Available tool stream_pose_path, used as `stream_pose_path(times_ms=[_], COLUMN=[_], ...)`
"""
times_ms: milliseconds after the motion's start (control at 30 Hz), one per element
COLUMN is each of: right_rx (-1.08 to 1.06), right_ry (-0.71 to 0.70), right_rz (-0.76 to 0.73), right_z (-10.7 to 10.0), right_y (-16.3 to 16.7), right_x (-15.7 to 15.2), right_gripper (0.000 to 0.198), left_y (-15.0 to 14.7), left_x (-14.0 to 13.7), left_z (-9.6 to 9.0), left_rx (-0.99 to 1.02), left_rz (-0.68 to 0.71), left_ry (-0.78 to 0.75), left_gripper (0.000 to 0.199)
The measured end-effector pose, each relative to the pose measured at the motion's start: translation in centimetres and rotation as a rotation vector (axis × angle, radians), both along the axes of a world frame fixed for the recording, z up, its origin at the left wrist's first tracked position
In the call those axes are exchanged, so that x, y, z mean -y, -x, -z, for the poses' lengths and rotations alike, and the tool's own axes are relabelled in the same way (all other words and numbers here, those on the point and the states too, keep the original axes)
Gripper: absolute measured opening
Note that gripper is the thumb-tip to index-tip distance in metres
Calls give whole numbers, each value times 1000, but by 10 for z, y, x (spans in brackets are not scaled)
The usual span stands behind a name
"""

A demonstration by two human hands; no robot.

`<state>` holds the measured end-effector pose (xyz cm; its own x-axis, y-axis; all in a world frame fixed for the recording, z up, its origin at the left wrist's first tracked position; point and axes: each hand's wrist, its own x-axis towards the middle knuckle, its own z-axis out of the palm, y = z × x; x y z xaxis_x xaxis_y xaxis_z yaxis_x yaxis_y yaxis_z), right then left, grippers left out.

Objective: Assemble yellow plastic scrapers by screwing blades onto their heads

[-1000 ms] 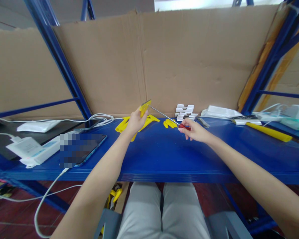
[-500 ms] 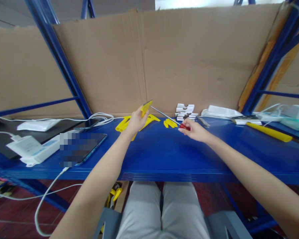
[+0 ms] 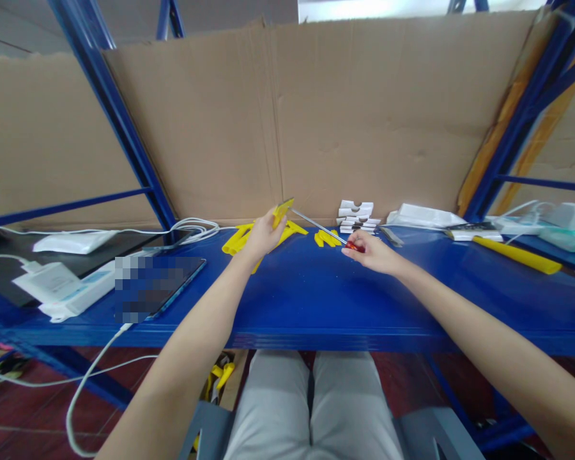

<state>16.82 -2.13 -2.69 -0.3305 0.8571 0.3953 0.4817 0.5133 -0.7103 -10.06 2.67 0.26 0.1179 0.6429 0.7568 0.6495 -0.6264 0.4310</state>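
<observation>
My left hand (image 3: 264,235) is closed around a yellow scraper (image 3: 283,207), its wide end pointing up, with a thin edge along the top. In my right hand (image 3: 371,253) is a screwdriver (image 3: 319,226), gripped by its red translucent handle. The long metal shaft slants up to the left, and its tip is at or very near the scraper's wide end; contact cannot be made out. Behind and below my left hand lie several yellow handle-like pieces (image 3: 237,241), partly covered by it. Small yellow pieces (image 3: 326,239) rest beneath the shaft.
White notched pieces (image 3: 356,209) are stacked against the cardboard wall (image 3: 364,115). Right of them lie a white packet (image 3: 426,215) and a long yellow tool (image 3: 517,254). A phone (image 3: 172,287), a power strip (image 3: 96,284) and cables occupy the left of the blue shelf (image 3: 335,306).
The scraper and the screwdriver tip have dipped slightly. My right hand has turned a little around the red handle; both hands keep their hold.
</observation>
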Motion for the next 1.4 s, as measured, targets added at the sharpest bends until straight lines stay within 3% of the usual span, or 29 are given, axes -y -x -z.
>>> stream_pose_path(times_ms=[233, 433, 600, 733, 900, 1033, 1400], right_rx=[144, 79, 202, 131, 103, 144, 105], right_ry=[59, -119, -23, 15, -99, 35, 92], right_rz=[-9, 34, 1, 1, 40, -4, 9], right_z=[-6, -7, -10, -9, -7, -9, -12], right_y=[1, -3, -5, -5, -8, -8, -5], right_x=[8, 4, 5, 6, 3, 3, 9], right_gripper=[33, 36, 36, 32, 36, 36, 32], left_y=[3, 1, 3, 3, 0, 1, 0], left_x=[1, -2, -2, -2, -4, -5, 1], left_z=[-3, 0, -1, -1, 1, 2, -1], left_rx=[12, 39, 43, 41, 28, 19, -19], left_rz=[16, 14, 5, 25, 3, 19, -3], left_ry=[-17, -3, 8, 6, 28, 15, 51], left_gripper=[28, 28, 30, 31, 31, 33, 31])
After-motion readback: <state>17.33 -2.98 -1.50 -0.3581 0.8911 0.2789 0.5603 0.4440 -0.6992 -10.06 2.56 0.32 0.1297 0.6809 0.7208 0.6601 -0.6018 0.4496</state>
